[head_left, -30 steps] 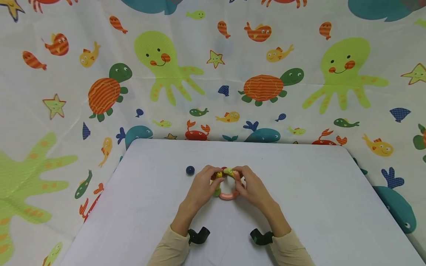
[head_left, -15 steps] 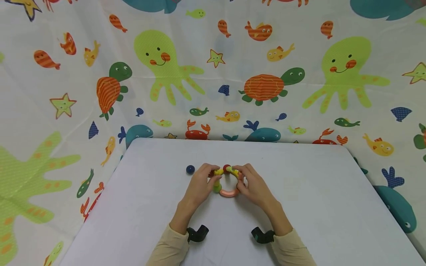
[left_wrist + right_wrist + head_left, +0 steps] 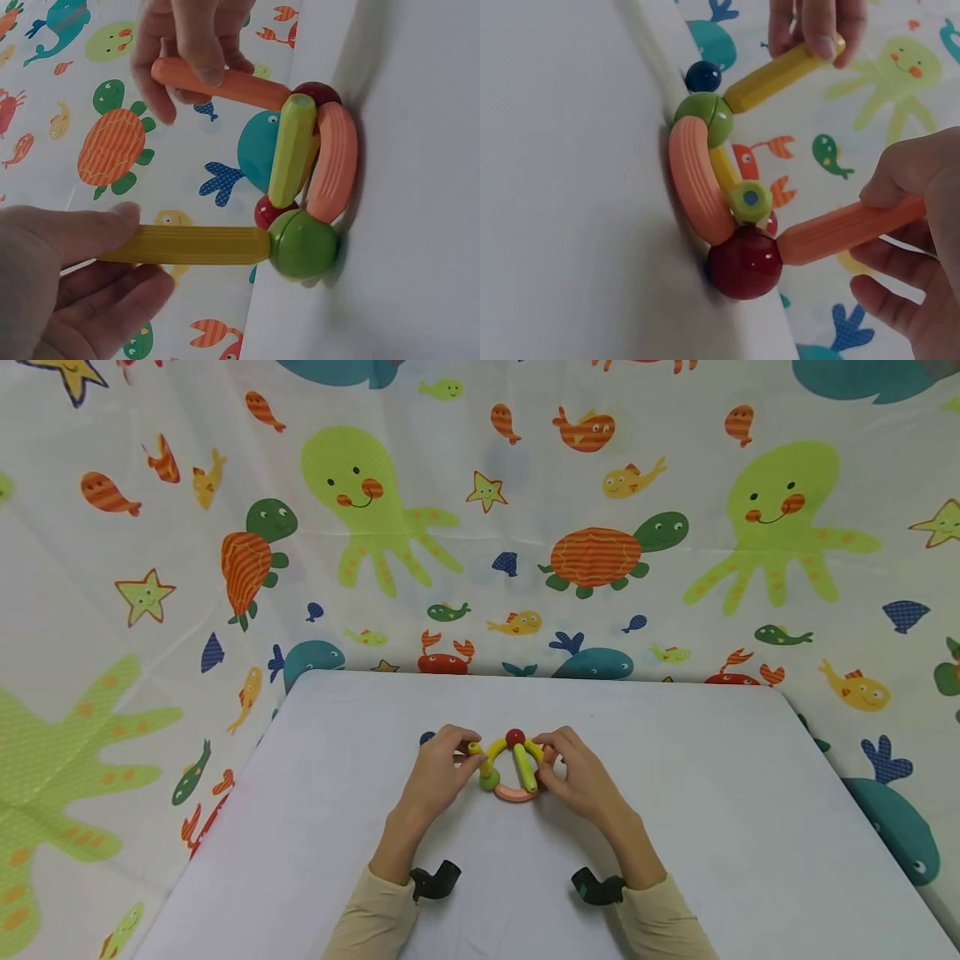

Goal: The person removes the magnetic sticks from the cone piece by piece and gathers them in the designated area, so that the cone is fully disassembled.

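Observation:
My left hand [image 3: 437, 777] pinches the top of a yellow stick [image 3: 195, 244], which rises from a green ball [image 3: 303, 244]. An orange stick [image 3: 847, 229] stands on a dark red ball [image 3: 745, 262], its upper part pinched by my right hand [image 3: 583, 774]. Between those balls, a curved salmon piece [image 3: 515, 794] lies on the table. Curved yellow pieces run back to a red ball [image 3: 515, 738] behind. A light green stick [image 3: 525, 767] leans across the ring, its near end beside the dark red ball.
A dark blue ball [image 3: 427, 737] lies on the white table [image 3: 337, 827], partly hidden behind my left hand. Behind the table hangs a cloth [image 3: 480, 552] printed with sea animals.
My hands have moved apart. The light green stick has left my right fingers and now leans across the ring. The yellow stick in my left hand stands more upright, and this hand covers part of the blue ball.

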Tool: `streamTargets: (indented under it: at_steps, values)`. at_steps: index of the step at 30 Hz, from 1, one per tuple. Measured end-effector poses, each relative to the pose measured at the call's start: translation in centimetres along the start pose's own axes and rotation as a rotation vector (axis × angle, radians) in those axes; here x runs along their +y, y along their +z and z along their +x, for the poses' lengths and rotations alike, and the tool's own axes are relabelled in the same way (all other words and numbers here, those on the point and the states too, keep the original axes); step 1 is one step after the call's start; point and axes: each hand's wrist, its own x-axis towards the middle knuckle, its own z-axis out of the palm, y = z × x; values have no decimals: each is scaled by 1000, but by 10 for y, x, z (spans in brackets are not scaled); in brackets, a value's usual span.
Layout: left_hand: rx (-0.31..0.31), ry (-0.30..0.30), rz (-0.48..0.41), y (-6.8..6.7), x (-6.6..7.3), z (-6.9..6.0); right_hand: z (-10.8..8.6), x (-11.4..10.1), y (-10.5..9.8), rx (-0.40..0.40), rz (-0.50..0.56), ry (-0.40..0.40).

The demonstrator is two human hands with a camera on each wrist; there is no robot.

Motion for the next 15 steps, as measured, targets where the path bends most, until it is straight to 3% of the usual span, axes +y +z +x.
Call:
streamTargets:
  at_steps: [8,15]
  values:
    - [-44,-89,52,-14,-6,2,1,4,-8,-31,28,85]
    - [-91,-140,108,-27,-11,2,1,11,-16,-33,24,84]
